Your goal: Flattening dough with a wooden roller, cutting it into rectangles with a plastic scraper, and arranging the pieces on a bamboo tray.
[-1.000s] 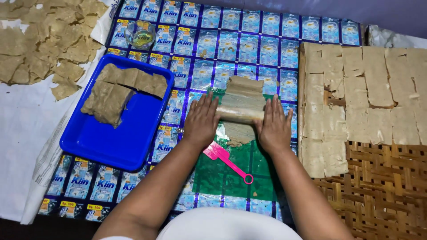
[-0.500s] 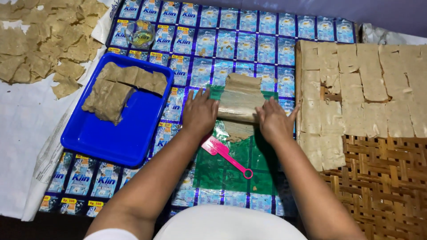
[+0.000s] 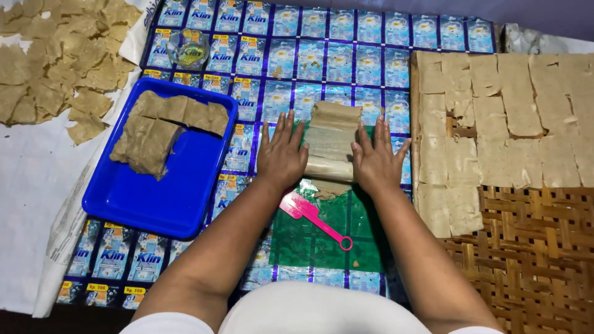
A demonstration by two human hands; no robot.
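dough roll [image 3: 332,143], left hand [image 3: 282,154] flat, right hand [image 3: 375,162] flat, both touching

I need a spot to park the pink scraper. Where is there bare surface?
Free: the blue tray's near half below its dough slabs; the sachet mat beyond the rolled sheet; the woven mat's near corner. Crowded: torn pieces far left, flat sheets right, and between left hand and right hand.

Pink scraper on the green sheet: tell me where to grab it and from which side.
Take the pink scraper by its thin handle near the ring end, coming from the right hand side. The handle lies free on the green sheet, while the blade sits beside the left hand and dough scraps.
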